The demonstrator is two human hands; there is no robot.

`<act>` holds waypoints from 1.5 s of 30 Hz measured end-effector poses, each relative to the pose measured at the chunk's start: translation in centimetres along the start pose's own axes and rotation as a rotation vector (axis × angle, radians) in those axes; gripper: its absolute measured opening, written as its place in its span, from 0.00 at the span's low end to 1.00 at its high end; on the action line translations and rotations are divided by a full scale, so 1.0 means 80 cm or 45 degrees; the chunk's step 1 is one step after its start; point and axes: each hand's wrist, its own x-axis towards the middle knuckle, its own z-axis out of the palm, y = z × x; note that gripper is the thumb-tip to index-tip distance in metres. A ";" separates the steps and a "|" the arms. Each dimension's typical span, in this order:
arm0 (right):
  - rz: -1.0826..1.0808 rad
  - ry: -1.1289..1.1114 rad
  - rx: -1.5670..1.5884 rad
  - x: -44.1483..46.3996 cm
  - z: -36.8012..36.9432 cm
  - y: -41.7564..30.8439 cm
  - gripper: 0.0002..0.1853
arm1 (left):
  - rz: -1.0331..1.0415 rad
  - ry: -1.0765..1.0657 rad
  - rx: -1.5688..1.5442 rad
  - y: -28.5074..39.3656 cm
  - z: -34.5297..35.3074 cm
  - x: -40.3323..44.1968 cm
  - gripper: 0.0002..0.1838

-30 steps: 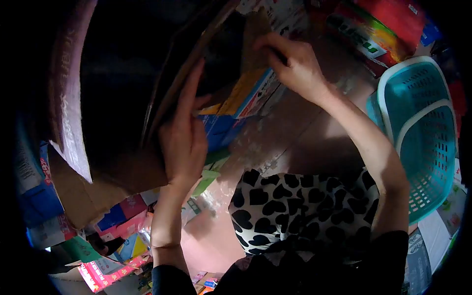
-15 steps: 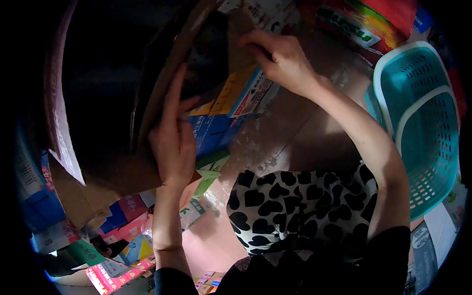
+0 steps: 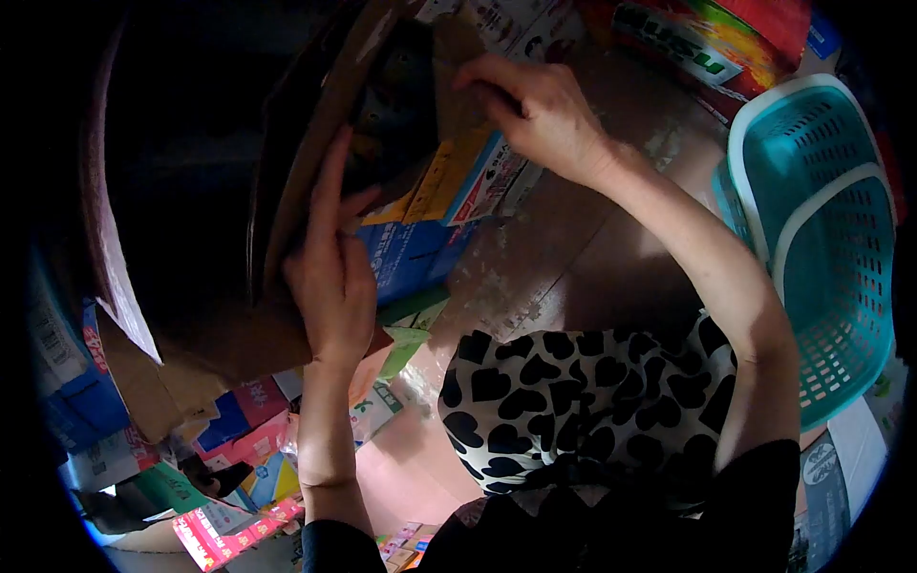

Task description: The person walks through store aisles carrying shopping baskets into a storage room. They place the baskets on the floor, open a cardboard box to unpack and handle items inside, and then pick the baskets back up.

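Note:
My right hand (image 3: 549, 119) is closed, its thumb and fingers pinched on the brown upright flap (image 3: 457, 67) of an open cardboard box. Within that box some dark, shadowed contents (image 3: 396, 91) show, too dim to name. My left hand (image 3: 334, 286) lies along the edge of a second cardboard flap (image 3: 304, 162), to the left of the box opening. Its index finger is stretched out and the thumb stands apart; the other fingers are partly hidden. Left of that flap gapes a large cardboard box (image 3: 244, 339) with a deeply shadowed inside.
A teal plastic basket (image 3: 841, 286) with a white rim stands at the right. Behind it is a red printed carton (image 3: 702, 57). Blue boxes (image 3: 420, 253) sit under the open box. Colourful flattened packages (image 3: 239, 477) are piled at lower left. My heart-patterned clothing (image 3: 583, 401) covers my lap.
The cardboard flap under my left hand has shifted slightly left, and the dark contents show a little more. My right hand has moved slightly left, still pinching its flap.

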 end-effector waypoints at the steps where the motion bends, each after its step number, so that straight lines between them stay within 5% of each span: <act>1: 0.016 -0.017 0.001 0.000 0.000 0.000 0.10 | 0.013 0.008 0.010 0.000 0.000 0.000 0.33; 9: 0.039 -0.009 0.020 -0.002 0.003 0.002 0.11 | 0.109 0.062 0.048 0.001 0.004 -0.001 0.33; 18: 0.179 0.027 0.146 0.001 0.002 -0.013 0.10 | -0.103 -0.003 0.012 0.009 0.006 -0.003 0.38; 27: 0.405 -0.336 0.399 0.027 -0.026 -0.046 0.12 | 0.325 0.079 0.002 -0.009 0.010 -0.010 0.29; 33: 0.268 -0.318 0.299 0.050 0.012 -0.075 0.12 | 0.242 0.067 0.072 -0.023 0.001 -0.027 0.22; 38: 0.152 -0.669 -0.166 0.061 0.000 -0.098 0.13 | -0.130 -0.289 0.112 -0.062 0.009 -0.047 0.24; 41: 0.227 -0.471 -0.079 0.047 -0.009 -0.106 0.14 | -0.169 -0.261 0.087 -0.113 0.048 -0.056 0.24; 44: 0.449 -0.215 -0.116 0.029 -0.035 -0.127 0.12 | 0.191 0.017 0.195 -0.148 0.077 -0.067 0.30; 45: 0.417 -0.209 -0.136 0.027 -0.046 -0.137 0.12 | 0.030 -0.004 0.105 -0.137 0.074 -0.063 0.32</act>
